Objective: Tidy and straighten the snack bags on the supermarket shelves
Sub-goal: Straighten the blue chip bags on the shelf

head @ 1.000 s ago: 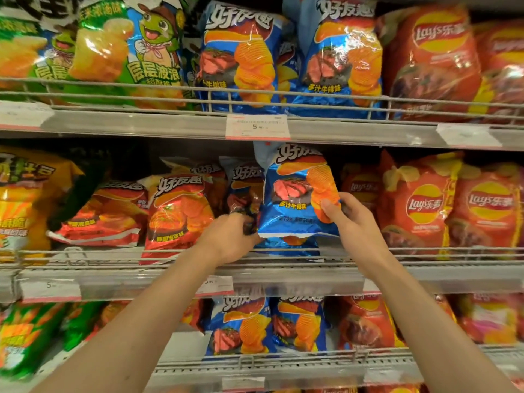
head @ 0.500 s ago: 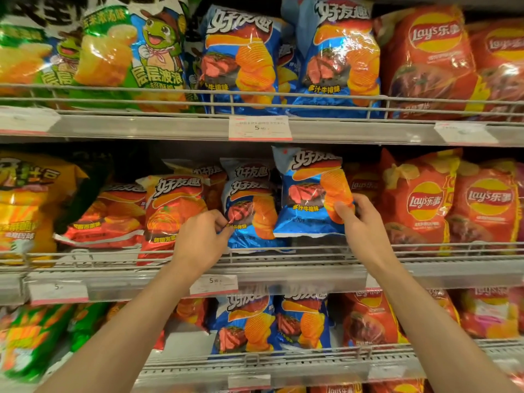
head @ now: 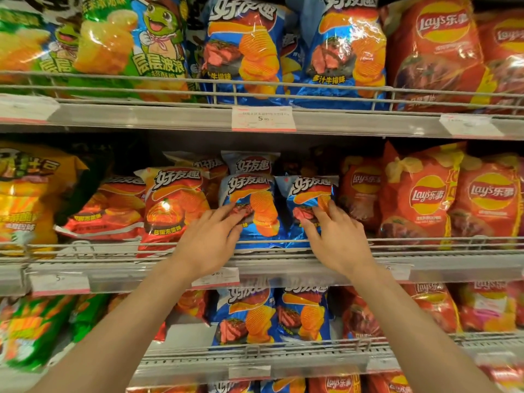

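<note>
Middle shelf (head: 283, 260), front edge: two blue bags upright side by side, your left hand (head: 211, 241) resting flat-fingered on the left blue bag (head: 256, 211), your right hand (head: 336, 238) pinching the right blue bag (head: 307, 199); hard pushing risks toppling either.

Glossy foil bags (head: 249, 211), metal shelf rail (head: 113, 246)
</note>
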`<state>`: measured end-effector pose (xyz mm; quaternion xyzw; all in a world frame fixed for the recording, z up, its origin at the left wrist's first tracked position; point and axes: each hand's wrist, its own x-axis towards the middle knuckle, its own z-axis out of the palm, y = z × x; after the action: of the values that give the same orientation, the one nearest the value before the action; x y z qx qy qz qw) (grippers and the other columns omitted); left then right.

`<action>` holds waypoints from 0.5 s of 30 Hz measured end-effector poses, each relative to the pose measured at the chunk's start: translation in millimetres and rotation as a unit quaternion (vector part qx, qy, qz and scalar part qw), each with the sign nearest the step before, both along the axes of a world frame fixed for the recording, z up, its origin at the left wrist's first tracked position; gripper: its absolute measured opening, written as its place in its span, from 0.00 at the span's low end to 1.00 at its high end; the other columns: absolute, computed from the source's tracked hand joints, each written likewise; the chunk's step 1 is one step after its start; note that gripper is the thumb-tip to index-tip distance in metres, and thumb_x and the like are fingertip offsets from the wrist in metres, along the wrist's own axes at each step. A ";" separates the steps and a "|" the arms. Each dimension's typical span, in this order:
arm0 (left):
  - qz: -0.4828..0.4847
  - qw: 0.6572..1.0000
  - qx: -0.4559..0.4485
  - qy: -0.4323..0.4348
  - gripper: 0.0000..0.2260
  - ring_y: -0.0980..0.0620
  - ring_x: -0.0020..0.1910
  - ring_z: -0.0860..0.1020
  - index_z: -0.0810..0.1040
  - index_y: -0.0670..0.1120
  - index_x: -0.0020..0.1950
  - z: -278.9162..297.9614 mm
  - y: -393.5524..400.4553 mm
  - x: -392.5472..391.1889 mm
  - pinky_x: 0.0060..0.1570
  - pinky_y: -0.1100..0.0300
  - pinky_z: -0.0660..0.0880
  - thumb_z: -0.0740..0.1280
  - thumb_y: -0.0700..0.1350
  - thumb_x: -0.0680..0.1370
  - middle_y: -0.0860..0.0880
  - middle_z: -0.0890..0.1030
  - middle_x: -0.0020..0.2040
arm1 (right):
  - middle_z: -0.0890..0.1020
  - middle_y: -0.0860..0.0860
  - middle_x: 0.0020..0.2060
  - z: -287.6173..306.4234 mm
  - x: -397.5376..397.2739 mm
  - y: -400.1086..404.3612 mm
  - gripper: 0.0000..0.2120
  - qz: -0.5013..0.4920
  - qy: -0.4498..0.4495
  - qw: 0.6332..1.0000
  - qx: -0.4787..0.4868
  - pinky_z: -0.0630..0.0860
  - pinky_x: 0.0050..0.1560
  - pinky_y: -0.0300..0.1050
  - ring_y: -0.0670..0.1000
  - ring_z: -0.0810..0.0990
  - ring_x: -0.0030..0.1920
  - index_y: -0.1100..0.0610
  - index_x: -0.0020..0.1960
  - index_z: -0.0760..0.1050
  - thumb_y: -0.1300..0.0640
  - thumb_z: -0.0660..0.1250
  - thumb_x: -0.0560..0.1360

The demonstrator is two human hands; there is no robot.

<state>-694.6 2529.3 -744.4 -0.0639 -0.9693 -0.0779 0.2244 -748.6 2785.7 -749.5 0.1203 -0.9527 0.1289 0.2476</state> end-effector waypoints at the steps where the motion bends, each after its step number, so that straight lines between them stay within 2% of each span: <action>1: 0.007 1.000 -0.014 0.001 0.22 0.46 0.75 0.65 0.60 0.56 0.82 -0.7 0.3 0.8 0.73 0.48 0.65 0.52 0.53 0.87 0.52 0.60 0.83 | 0.64 0.56 0.80 0.1 -1.3 -0.2 0.28 0.000 -0.001 1.000 0.009 0.61 0.76 0.60 0.57 0.61 0.80 0.51 0.79 0.66 0.38 0.51 0.84; 5: 0.001 1.000 0.007 0.023 0.22 0.48 0.77 0.63 0.63 0.55 0.81 -1.0 0.7 4.7 0.74 0.48 0.63 0.53 0.54 0.87 0.52 0.64 0.81 | 0.59 0.57 0.82 -3.3 0.1 0.6 0.28 0.002 0.030 1.000 -0.008 0.56 0.78 0.57 0.56 0.55 0.82 0.51 0.77 0.68 0.38 0.53 0.84; 7: -0.007 0.997 0.047 0.066 0.21 0.49 0.74 0.66 0.69 0.52 0.78 -1.9 1.4 10.0 0.72 0.51 0.65 0.59 0.54 0.85 0.50 0.70 0.77 | 0.61 0.57 0.81 -5.4 5.3 2.6 0.24 0.037 0.069 0.995 -0.062 0.58 0.77 0.56 0.56 0.58 0.81 0.52 0.74 0.73 0.41 0.60 0.83; 9: -0.020 0.988 0.106 0.107 0.19 0.49 0.69 0.70 0.74 0.49 0.73 -1.8 3.5 16.7 0.68 0.56 0.66 0.66 0.51 0.83 0.49 0.75 0.70 | 0.67 0.56 0.78 -3.9 9.8 6.9 0.21 0.090 0.080 0.979 -0.166 0.63 0.75 0.55 0.56 0.64 0.78 0.55 0.70 0.76 0.47 0.67 0.81; 12: -0.049 0.960 0.237 0.138 0.16 0.55 0.62 0.75 0.78 0.51 0.67 -4.5 10.5 26.0 0.61 0.62 0.72 0.72 0.47 0.79 0.52 0.79 0.63 | 0.75 0.49 0.66 -1.3 19.1 14.7 0.16 0.134 0.090 0.938 -0.306 0.72 0.67 0.41 0.47 0.75 0.66 0.55 0.65 0.79 0.50 0.70 0.80; 15: -0.078 0.914 0.375 0.135 0.11 0.62 0.52 0.79 0.80 0.54 0.61 -7.8 18.7 36.1 0.51 0.67 0.77 0.72 0.47 0.79 0.58 0.81 0.56 | 0.80 0.44 0.57 -1.9 32.2 16.2 0.07 0.152 0.089 0.904 -0.390 0.72 0.56 0.29 0.37 0.78 0.56 0.48 0.57 0.80 0.50 0.71 0.80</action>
<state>-658.5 2548.1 -752.2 -0.0608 -0.8212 -0.4432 0.3541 -716.4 2801.9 -751.4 0.1688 -0.7703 0.5148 0.3363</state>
